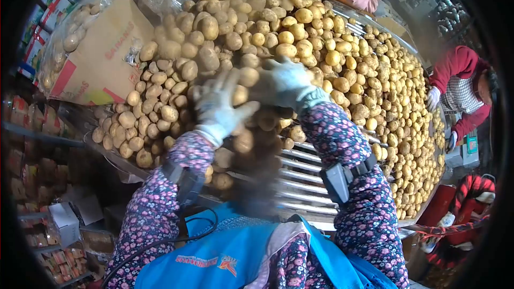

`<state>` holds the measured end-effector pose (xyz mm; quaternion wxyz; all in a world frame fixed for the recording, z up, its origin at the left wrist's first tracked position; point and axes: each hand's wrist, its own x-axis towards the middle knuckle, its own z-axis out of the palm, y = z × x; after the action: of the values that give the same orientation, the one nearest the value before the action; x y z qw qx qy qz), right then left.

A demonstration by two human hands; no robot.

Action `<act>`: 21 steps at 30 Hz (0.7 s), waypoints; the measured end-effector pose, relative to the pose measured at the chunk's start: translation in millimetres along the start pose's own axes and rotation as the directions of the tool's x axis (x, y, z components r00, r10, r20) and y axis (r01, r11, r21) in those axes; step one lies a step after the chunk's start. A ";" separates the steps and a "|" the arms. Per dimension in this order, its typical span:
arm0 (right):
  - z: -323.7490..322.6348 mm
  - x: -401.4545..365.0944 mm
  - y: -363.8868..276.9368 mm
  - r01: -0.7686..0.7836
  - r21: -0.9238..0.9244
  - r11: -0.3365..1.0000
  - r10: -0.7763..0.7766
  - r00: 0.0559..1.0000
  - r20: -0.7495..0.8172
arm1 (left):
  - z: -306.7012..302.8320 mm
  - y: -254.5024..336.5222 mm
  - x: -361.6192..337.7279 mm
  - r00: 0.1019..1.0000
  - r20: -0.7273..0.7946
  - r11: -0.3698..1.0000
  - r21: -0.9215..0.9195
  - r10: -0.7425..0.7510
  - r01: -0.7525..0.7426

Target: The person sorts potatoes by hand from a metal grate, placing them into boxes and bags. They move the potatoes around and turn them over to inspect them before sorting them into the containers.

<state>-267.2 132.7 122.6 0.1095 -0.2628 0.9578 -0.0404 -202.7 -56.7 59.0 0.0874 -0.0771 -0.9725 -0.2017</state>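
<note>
Both my hands wear pale work gloves and are over a large heap of potatoes [396,112] on a metal slatted table [305,179]. My left hand [222,101] has its fingers spread, palm down, among potatoes left of the middle, with a potato beside its thumb. To the right, my right hand [289,83] rests at the heap's near part; its fingers are smeared by motion, and what they touch is hard to make out. Several blurred potatoes lie between and below the hands, near the slats. A dark blur hides part of the table's near edge.
A cardboard box [104,53] wrapped in clear plastic holds potatoes at the upper left. A co-worker in red sleeves [458,69] stands at the right edge of the heap; another person's pink sleeve [364,0] is at the top. Stacked packages [67,259] are at the lower left.
</note>
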 end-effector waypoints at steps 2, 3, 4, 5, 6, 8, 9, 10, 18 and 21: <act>18.3 -29.2 8.1 -0.027 -0.115 0.993 0.022 0.999 -0.043 | 12.9 39.8 -7.8 0.982 0.184 0.970 0.242 -0.033 -0.012; 29.0 -43.4 23.5 -0.004 -0.011 1.000 0.002 0.991 -0.133 | 17.2 59.2 -15.9 0.979 0.203 0.971 0.237 -0.027 -0.022; 36.4 -58.6 33.2 -0.110 -0.021 0.994 0.106 0.984 -0.144 | 22.7 77.1 -23.3 0.975 0.222 0.973 0.228 -0.021 -0.031; 54.8 -73.0 58.9 -0.012 0.043 0.999 0.024 0.962 -0.272 | 36.7 87.4 -27.4 0.957 0.281 0.979 0.167 0.066 -0.117; 67.3 -92.1 71.6 0.018 -0.050 0.999 -0.036 0.913 -0.406 | 50.3 97.7 -32.6 0.930 0.335 0.975 0.101 0.153 -0.197; 73.9 -133.5 99.5 -0.110 -0.078 0.991 0.092 0.974 -0.206 | 51.8 135.6 -49.9 0.869 0.437 0.959 0.044 0.233 -0.279; 99.2 -157.2 124.5 -0.185 -0.117 0.976 0.149 0.954 -0.260 | 55.7 151.8 -50.4 0.796 0.551 0.953 0.005 0.250 -0.303; 96.8 -181.7 130.8 -0.238 -0.084 0.968 0.212 0.948 -0.239 | 49.0 167.9 -51.0 0.750 0.612 0.947 0.005 0.251 -0.322; 191.7 -373.6 163.1 -0.623 0.073 0.778 0.615 0.734 -0.287 | 44.2 123.6 -68.7 0.611 0.187 0.627 -0.410 0.769 -0.663; 202.2 -392.4 123.2 -0.640 0.283 0.714 0.699 0.630 -0.338 | 23.0 47.5 -16.6 0.865 0.159 0.873 -0.205 0.475 -0.442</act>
<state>47.4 435.5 -16.7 -0.0751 0.1359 0.9809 -0.1174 -181.0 -6.1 52.9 0.0259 -0.3336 -0.9101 -0.2444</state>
